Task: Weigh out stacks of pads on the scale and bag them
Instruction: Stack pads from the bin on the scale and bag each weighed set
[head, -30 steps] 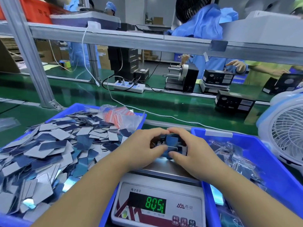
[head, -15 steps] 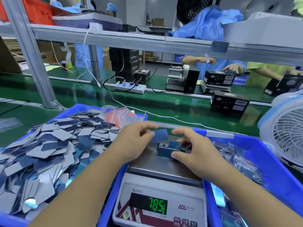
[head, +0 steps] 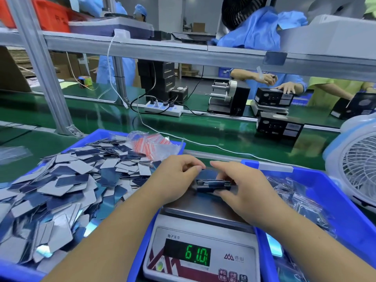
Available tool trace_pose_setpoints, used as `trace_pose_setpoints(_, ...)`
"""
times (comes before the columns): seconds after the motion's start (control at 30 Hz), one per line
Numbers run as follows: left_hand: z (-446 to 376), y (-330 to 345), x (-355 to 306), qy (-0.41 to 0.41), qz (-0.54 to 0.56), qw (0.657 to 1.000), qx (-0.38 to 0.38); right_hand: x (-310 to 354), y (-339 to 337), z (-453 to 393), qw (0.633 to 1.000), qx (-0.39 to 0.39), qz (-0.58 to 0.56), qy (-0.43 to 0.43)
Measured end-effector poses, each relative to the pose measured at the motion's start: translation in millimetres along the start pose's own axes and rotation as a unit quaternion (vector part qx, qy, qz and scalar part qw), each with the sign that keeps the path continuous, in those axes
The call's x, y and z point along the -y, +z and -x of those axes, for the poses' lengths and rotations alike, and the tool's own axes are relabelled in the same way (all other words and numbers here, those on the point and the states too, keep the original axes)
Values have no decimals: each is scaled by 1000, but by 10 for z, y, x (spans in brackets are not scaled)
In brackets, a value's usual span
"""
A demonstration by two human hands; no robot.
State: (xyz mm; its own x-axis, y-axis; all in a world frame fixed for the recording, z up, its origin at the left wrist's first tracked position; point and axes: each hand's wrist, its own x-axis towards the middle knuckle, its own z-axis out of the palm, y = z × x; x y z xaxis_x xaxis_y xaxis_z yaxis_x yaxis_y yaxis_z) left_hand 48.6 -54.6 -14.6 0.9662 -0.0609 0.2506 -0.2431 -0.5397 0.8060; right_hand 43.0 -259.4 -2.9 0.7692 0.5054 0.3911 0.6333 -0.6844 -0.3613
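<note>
Far to my left the big blue tray (head: 114,132) is heaped with loose pads (head: 67,180), blue and grey faces jumbled, so it reads as the feed stock within easy reach of the scale. At its far corner lies a clump of clear zip bags with orange-red strips (head: 154,144), parked there, I judge, for the bagging step. My left hand (head: 177,176) hovers over the left end of the weighing platform (head: 203,208), fingers curled with thumb and forefinger pinched; whether it holds a pad I cannot tell, as the fingertips hide whatever is between them. In the middle, the stack of pads (head: 213,185) sits on the steel platform of the electronic scale (head: 201,253), whose green digits read 61.0; I take it the stack is being trimmed to a target weight. My right hand (head: 246,188) grips the stack from the right, thumb below and fingers over the top, presumably squaring its edges and steadying it. To the right, a second blue bin (head: 317,176) holds what look like filled clear packets (head: 301,198), so finished bags seem to go there. Past it stands a small white desk fan (head: 358,165).
</note>
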Motion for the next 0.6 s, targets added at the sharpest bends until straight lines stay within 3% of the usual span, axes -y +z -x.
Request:
trace_pose_setpoints(0.17, 6, -5, -24, -8, -78, 995, 65, 6, 25, 13, 1000, 7, 13, -17)
trace_pose_setpoints(0.3, 39, 28, -36, -15, -62, 995, 82, -24, 17, -1, 1000, 17, 3, 12)
trace_pose_setpoints(0.5, 88, 42, -108, 60, -72, 991, 94, -46, -54, -45, 998, 2, -31, 62)
trace_pose_setpoints(0.6, 103, 71, -104, 73, -134, 980, 130, -51, 14, -47, 997, 28, -4, 74)
